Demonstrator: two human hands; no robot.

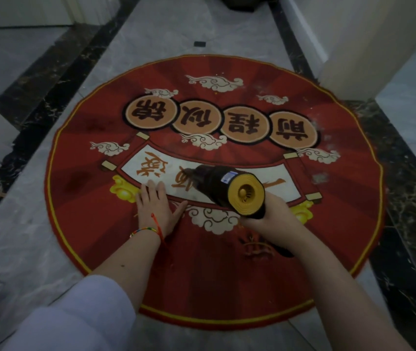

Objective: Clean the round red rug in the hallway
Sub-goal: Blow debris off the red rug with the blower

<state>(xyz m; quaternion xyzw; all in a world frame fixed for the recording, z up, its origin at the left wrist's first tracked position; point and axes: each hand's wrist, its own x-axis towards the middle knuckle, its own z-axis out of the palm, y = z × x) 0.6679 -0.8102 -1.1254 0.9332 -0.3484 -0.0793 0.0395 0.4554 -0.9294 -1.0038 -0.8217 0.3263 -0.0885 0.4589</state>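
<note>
The hallway floor (201, 26) was pale grey marble tile edged with dark veined borders, and a white wall corner (369, 46) stood just beside the far right edge of the round red rug (100, 224). The rug lay flat on the tile and filled most of the head view, printed with clouds, gold-ringed character medallions and a white scroll banner near its middle. The left hand (157, 207) pressed flat on the rug at the near edge of the banner, fingers straight and spread, coloured string bracelets (151, 228) at its wrist. The right hand (271, 216) gripped a black handheld vacuum (217, 184) with a yellow rear end, its nozzle angled down onto the banner just beside the left fingers. Pale dust specks showed toward the rug's right rim. The rug could bunch or lift into the nozzle if the bracing hand eased off, and that dusty rim might be missed.
</note>
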